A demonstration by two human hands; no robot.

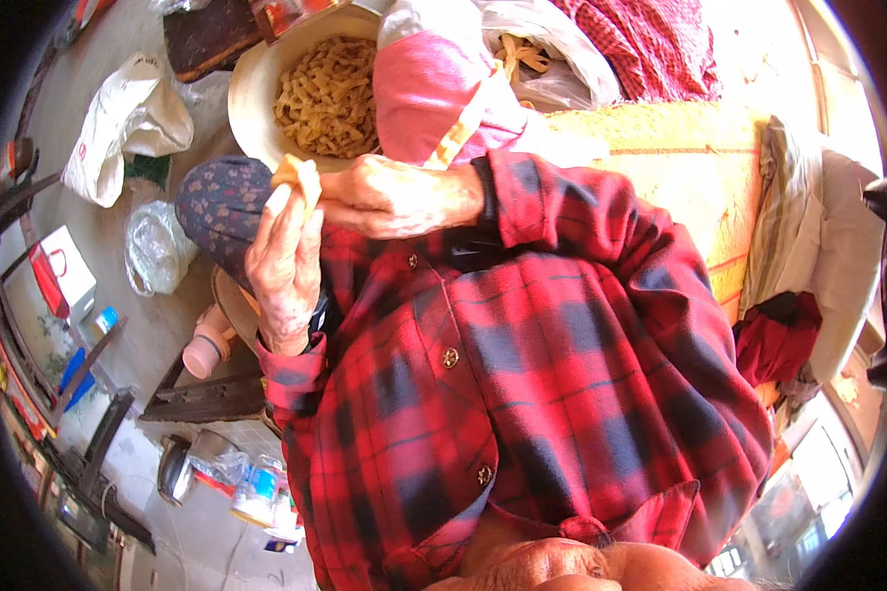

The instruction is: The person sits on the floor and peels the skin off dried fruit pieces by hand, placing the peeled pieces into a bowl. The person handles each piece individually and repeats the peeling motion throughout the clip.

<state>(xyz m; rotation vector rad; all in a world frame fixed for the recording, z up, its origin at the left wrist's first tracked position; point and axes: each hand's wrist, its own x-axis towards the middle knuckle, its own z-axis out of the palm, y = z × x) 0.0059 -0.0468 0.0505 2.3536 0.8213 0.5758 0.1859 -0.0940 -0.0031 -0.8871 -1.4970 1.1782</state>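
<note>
My left hand (284, 258) is raised near my left knee, its fingers and thumb pinching a pale yellow piece of food (299, 177). My right hand (392, 196) comes in from the right with curled fingers, their tips meeting the same piece; its palm side is hidden. A longer yellow strip (464, 122) lies across the pink cloth (429, 89) over my other knee, its lower end running behind my right hand. Just beyond the hands stands a wide cream basin (251, 103) with many short brownish strips (325, 96) in it.
A clear plastic bag (599, 74) with more yellow strips sits past the pink cloth. To the right is a yellow padded seat (680, 140). A white bag (111, 125), a crumpled clear bag (159, 247) and a pink bottle (207, 351) are on the left.
</note>
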